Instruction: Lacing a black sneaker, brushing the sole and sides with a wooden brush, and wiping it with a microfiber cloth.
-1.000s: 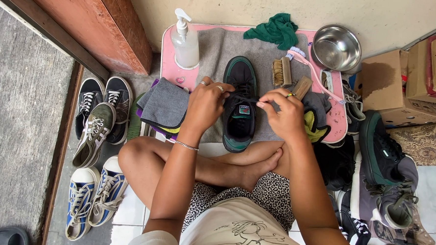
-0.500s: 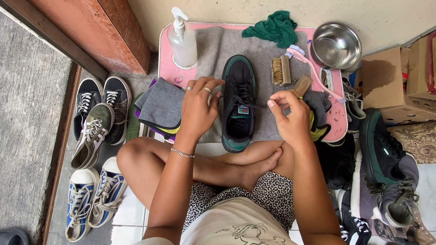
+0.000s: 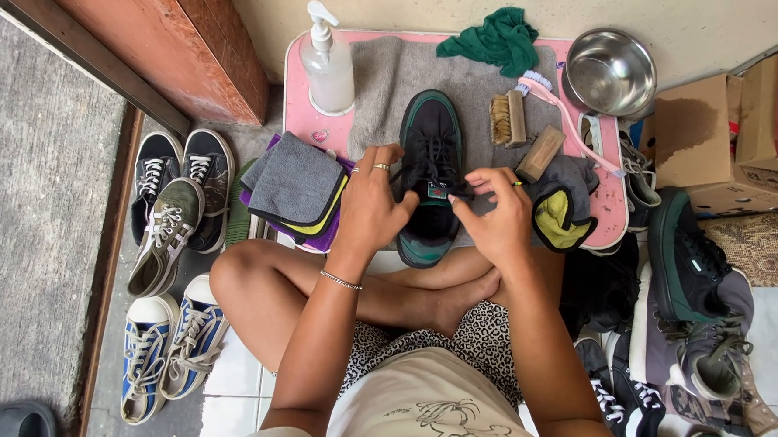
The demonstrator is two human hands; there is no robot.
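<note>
A black sneaker with a green sole (image 3: pixel 430 131) lies toe-away on a grey mat (image 3: pixel 479 79) over a low pink table (image 3: pixel 296 83). My left hand (image 3: pixel 373 203) clasps the shoe's left side near the tongue, fingers curled over the laces. Just right of the tongue, my right hand (image 3: pixel 494 216) pinches a black lace end between thumb and fingers. Both hands hide the shoe's heel half.
On the table are a pump bottle (image 3: pixel 329 62), a green cloth (image 3: pixel 497 41), two brushes (image 3: pixel 509 117), a steel bowl (image 3: pixel 610 72) and folded grey cloths (image 3: pixel 295 181). Sneakers (image 3: pixel 169 219) lie on the left, more shoes (image 3: pixel 693 275) and cardboard boxes (image 3: pixel 709 148) on the right.
My right hand came back in from the right to the tongue, still pinching the lace. My left hand closed over the shoe's left side. The view shifted slightly.
</note>
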